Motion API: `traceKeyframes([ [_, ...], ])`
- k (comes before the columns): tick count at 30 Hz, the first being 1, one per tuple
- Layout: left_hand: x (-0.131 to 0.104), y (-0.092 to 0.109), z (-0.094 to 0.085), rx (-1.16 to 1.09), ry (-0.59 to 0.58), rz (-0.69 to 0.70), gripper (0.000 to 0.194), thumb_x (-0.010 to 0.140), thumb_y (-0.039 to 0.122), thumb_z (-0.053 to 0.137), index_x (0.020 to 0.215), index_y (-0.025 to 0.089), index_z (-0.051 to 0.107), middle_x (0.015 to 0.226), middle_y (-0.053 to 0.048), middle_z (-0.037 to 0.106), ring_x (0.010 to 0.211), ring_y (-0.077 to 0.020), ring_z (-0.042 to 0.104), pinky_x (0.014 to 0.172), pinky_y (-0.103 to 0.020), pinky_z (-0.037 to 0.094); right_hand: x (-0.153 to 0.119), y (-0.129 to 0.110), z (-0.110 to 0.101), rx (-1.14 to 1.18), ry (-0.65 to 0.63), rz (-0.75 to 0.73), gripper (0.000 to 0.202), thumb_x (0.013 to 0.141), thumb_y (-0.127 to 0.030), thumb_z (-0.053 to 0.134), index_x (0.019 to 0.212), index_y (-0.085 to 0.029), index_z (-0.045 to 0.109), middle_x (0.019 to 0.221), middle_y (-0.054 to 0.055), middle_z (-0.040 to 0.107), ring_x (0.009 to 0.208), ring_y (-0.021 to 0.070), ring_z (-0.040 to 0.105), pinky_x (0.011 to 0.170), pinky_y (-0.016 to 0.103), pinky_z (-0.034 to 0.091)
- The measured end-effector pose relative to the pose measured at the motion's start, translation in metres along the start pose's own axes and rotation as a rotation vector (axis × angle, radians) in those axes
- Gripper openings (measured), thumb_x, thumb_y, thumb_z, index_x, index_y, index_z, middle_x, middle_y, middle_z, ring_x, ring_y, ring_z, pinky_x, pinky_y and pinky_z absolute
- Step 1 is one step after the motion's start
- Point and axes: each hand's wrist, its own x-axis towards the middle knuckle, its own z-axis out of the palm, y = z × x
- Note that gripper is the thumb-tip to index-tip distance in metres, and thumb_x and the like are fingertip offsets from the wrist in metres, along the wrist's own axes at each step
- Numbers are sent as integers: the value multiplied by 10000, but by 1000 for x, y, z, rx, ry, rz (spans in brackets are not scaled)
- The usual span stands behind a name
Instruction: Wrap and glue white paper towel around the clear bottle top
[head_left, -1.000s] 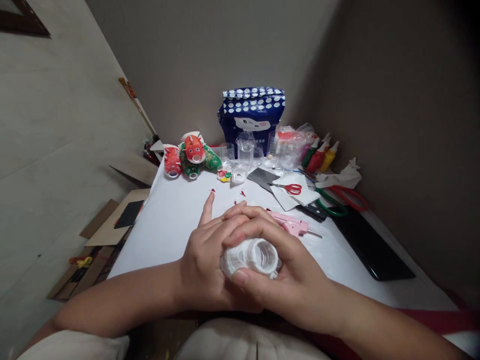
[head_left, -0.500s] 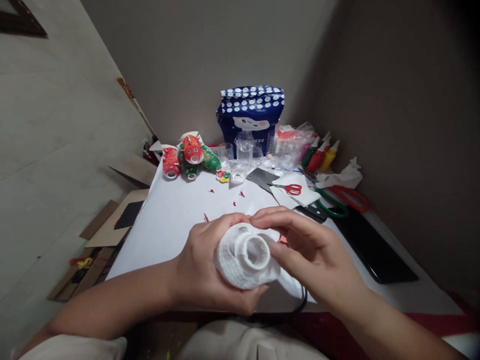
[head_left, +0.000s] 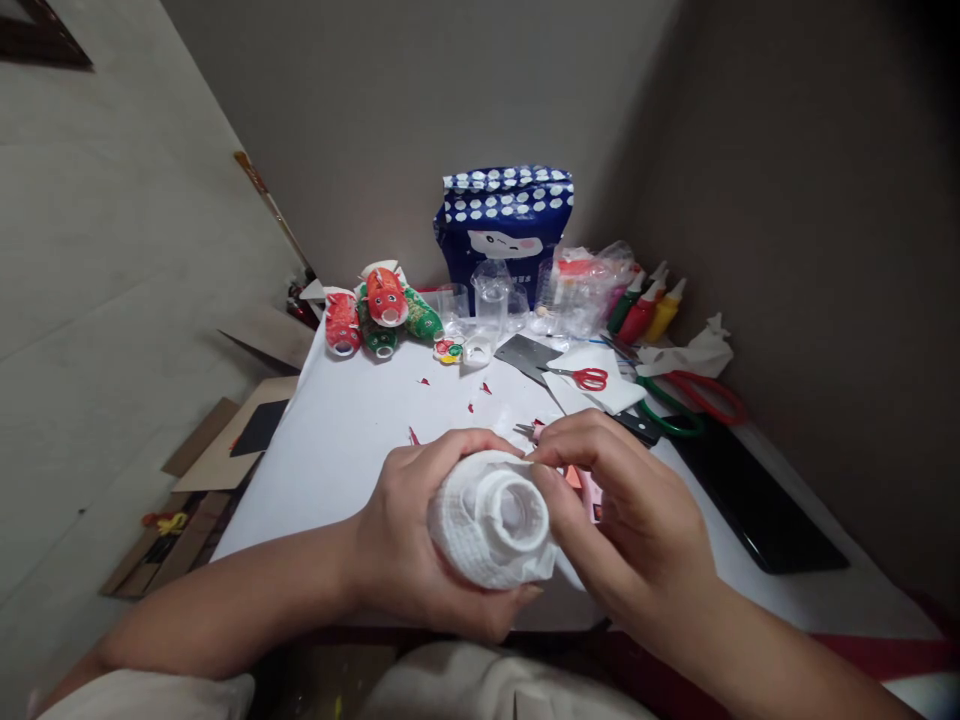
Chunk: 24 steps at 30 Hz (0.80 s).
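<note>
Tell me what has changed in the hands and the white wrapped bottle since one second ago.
The right hand let go of the bottle's mouth and now pinches the wrap at its upper rim. The left hand turned the wrapped bottle so its opening faces the camera more. The pink glue gun is now mostly hidden. The table items stayed.

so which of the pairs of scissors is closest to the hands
The small red-handled scissors on the white paper; the large green-and-red-handled pair lies farther right, beyond the right hand.
</note>
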Motion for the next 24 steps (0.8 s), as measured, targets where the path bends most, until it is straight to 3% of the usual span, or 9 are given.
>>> traceKeyframes([
  [6, 0, -4, 2, -72, -7, 52, 735, 513, 231, 760, 1199, 194, 499, 923, -37, 742, 764, -203, 732, 732, -269, 598, -1, 5, 7, 67, 30, 63, 116, 888, -97, 532, 847, -204, 556, 795, 17, 557, 738, 154, 544, 645, 303, 454],
  [11, -1, -6, -1, -63, -3, -15, 671, 523, 253, 756, 1143, 193, 507, 857, -31, 721, 731, -211, 713, 683, -284, 593, -6, 10, 5, 196, 38, 128, 120, 902, -116, 549, 945, -226, 571, 879, 24, 588, 824, 172, 583, 721, 323, 501],
  [14, -1, -7, -2, -78, 30, -60, 636, 513, 256, 746, 1100, 189, 511, 817, -28, 713, 749, -229, 705, 659, -289, 585, -12, 8, -2, 192, 24, -5, 284, 854, -88, 590, 1092, -242, 569, 1029, 58, 584, 995, 220, 581, 870, 394, 508],
  [17, -2, -9, -1, -111, 38, -90, 634, 520, 248, 748, 1107, 181, 518, 872, -49, 713, 737, -224, 697, 667, -299, 583, -15, 4, -7, 47, -99, -172, 406, 809, -62, 616, 1168, -247, 580, 1074, 73, 581, 990, 231, 585, 918, 419, 502],
  [21, -2, -14, -2, -193, 18, -85, 789, 558, 215, 749, 1292, 176, 461, 999, -82, 709, 842, -248, 707, 801, -346, 581, -13, 2, -7, 9, -121, -164, 362, 836, -72, 622, 1146, -257, 591, 1032, 63, 590, 947, 220, 590, 909, 418, 502],
  [24, -2, -17, -4, -285, -60, -65, 1001, 607, 188, 714, 1488, 193, 238, 1145, -119, 678, 1011, -285, 685, 938, -415, 539, -13, 4, -4, 47, -127, -137, 311, 837, -78, 643, 1091, -252, 598, 1005, 55, 584, 948, 215, 579, 864, 388, 510],
])
